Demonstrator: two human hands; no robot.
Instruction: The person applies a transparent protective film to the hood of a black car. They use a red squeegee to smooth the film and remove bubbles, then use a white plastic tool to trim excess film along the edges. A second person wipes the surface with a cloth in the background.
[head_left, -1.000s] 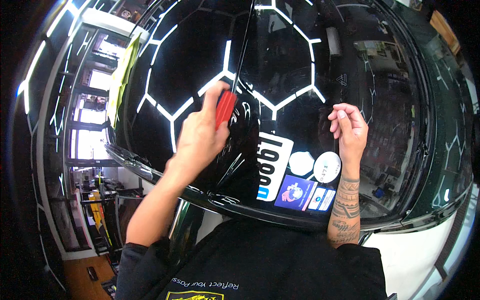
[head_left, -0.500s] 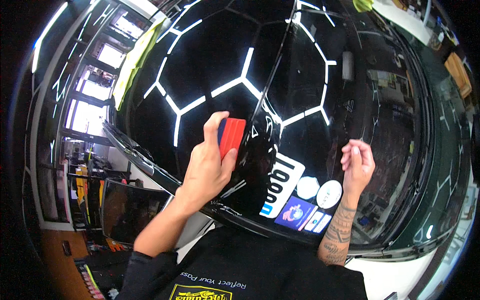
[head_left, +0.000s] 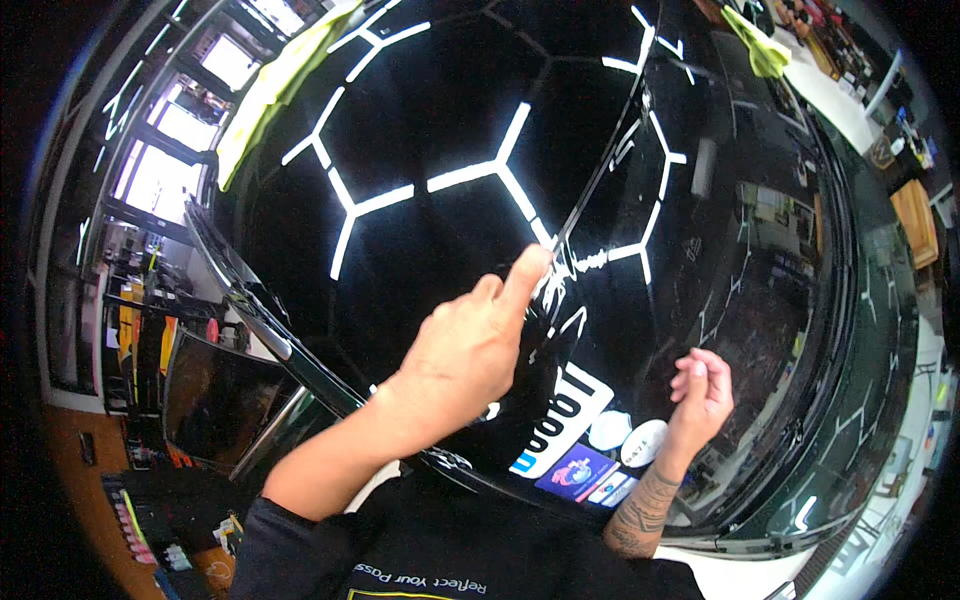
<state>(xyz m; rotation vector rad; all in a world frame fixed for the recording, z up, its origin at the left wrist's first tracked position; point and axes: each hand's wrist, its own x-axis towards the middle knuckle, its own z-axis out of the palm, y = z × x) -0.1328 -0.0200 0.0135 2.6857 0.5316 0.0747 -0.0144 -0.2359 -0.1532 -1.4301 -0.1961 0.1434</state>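
Observation:
My left hand (head_left: 455,350) is closed, back upward, over a glossy black car panel (head_left: 420,110). Its thumb side points at a long dark seam (head_left: 600,175) across the black surface. The red squeegee seen in it earlier is now hidden behind the hand. Just past the fingertips, a crinkled patch (head_left: 570,275) breaks up the reflected light. My right hand (head_left: 703,395) hovers over the dark glass side with fingers curled and the thumb against them. Whatever it may hold cannot be made out. Nearby are a white plate-like sticker (head_left: 565,425) and a purple sticker (head_left: 578,470).
A yellow-green cloth (head_left: 270,95) hangs over the car's far left edge, and another yellow-green cloth (head_left: 760,45) lies at the far right. Black trim (head_left: 235,270) borders the panel at left. A dark screen-like panel (head_left: 215,395) and shelving stand at lower left.
My left hand has moved right toward the seam and turned, so the squeegee is out of sight. My right hand sits lower in view, still curled. The whole view has shifted.

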